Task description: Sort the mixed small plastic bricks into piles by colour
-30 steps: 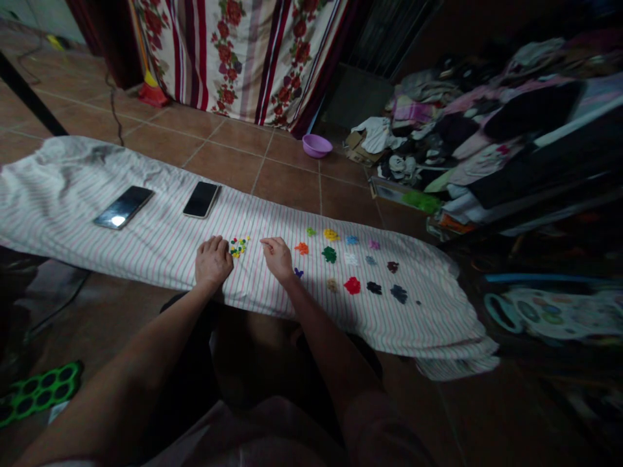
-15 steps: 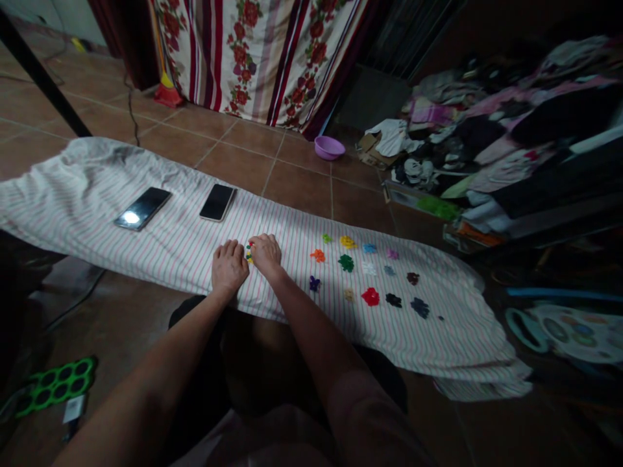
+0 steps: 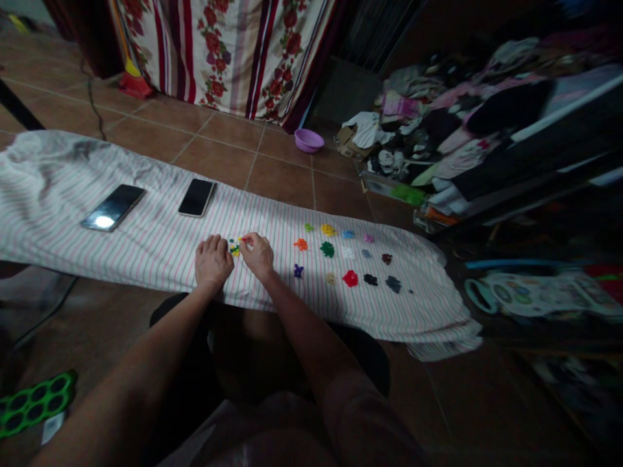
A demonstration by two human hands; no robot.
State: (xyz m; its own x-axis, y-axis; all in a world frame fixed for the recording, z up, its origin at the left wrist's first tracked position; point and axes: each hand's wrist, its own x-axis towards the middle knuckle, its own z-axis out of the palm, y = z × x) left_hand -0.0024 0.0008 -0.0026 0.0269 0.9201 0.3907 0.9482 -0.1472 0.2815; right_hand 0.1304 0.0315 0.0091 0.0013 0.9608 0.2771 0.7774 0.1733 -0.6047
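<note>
My left hand (image 3: 214, 261) lies palm down on the striped cloth, its fingers flat and empty as far as I can see. Right beside its fingertips is a small cluster of green and yellow pieces (image 3: 235, 249), too small to name by kind. My right hand (image 3: 258, 254) is over the other side of this cluster, thumb and finger pinched on a tiny red piece (image 3: 244, 239). Sorted piles spread to the right, among them orange pieces (image 3: 300, 244), dark green pieces (image 3: 327, 249), purple pieces (image 3: 298, 271) and red pieces (image 3: 350, 279).
Two phones, one with a bright reflection (image 3: 114, 207) and one dark (image 3: 197, 197), lie left on the striped cloth (image 3: 160, 253). Beyond it are a purple basin (image 3: 309, 141), a flowered curtain (image 3: 228, 58) and heaped clothes (image 3: 438, 117). A green holder (image 3: 36, 402) is lower left.
The view has shifted, so everything appears further left. My right fingers have drawn back slightly from the cluster, showing more of it, and a red piece now shows at their tips.
</note>
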